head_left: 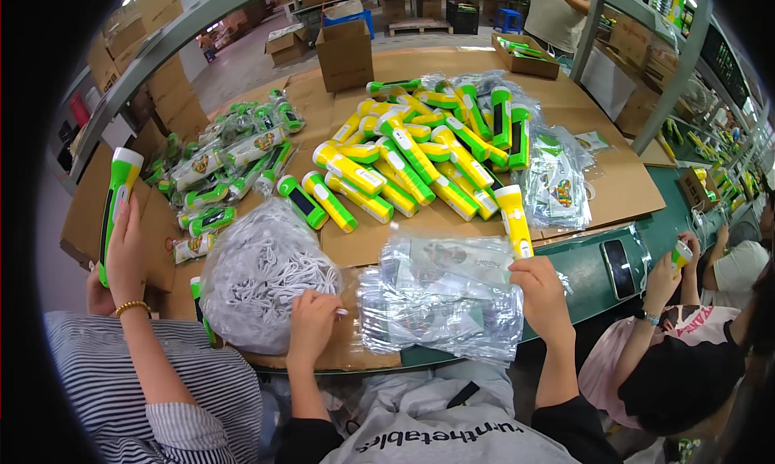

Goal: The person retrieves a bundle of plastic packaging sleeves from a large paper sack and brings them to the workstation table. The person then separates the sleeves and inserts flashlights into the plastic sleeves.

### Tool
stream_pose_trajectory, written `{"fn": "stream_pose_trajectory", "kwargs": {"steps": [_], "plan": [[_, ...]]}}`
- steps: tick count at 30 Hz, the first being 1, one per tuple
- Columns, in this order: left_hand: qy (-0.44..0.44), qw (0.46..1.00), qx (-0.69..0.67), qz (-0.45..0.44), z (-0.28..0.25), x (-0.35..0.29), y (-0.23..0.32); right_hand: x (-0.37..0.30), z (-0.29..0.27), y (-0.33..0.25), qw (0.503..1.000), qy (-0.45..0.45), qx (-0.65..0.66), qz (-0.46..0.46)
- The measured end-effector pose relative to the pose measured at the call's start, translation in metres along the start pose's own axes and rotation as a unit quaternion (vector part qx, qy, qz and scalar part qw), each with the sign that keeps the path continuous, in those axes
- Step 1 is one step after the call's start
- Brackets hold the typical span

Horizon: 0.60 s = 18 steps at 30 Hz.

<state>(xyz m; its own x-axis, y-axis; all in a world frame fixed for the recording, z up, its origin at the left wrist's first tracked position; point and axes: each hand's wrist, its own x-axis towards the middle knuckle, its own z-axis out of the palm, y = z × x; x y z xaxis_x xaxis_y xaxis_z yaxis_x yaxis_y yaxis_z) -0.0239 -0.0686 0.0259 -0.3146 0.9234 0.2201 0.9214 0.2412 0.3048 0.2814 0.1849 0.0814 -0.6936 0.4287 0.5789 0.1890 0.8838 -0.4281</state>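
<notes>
My right hand (546, 294) grips the lower end of a yellow and white flashlight (513, 216), its head pointing away from me. Beside it lies a stack of clear plastic bags (440, 290). My left hand (312, 323) is closed at the edge of a clear sack of bundled white cords (266, 274); a small white end, apparently a cord, sticks out of its fingers. Beyond both hands spreads a heap of yellow and green flashlights (412, 153) on the cardboard-covered table (343, 250).
Bagged flashlights (234, 153) are piled at the left. A co-worker's hand (123, 246) there holds a green flashlight (121, 181). To the right are more plastic packs (557, 181), a phone (617, 268) and another co-worker's hand (663, 278). An open carton (345, 56) stands behind the heap.
</notes>
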Motion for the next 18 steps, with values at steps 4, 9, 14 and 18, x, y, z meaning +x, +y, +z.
{"fn": "stream_pose_trajectory", "kwargs": {"steps": [4,9,14,18], "plan": [[0.243,0.959,-0.123,-0.076,-0.013,0.002,0.031,-0.002,-0.002,-0.018,0.997,-0.052,-0.033,-0.052],[0.167,0.928,-0.323,0.084,-0.041,0.044,0.126,0.008,0.018,-0.040,0.991,-0.080,0.024,-0.107],[-0.044,0.977,-0.041,0.203,-0.007,0.080,0.130,0.001,0.012,-0.039,0.993,-0.050,0.036,-0.097],[-0.011,0.968,-0.087,0.234,-0.025,0.079,0.142,-0.022,-0.004,-0.015,0.998,-0.058,-0.001,-0.019]]}}
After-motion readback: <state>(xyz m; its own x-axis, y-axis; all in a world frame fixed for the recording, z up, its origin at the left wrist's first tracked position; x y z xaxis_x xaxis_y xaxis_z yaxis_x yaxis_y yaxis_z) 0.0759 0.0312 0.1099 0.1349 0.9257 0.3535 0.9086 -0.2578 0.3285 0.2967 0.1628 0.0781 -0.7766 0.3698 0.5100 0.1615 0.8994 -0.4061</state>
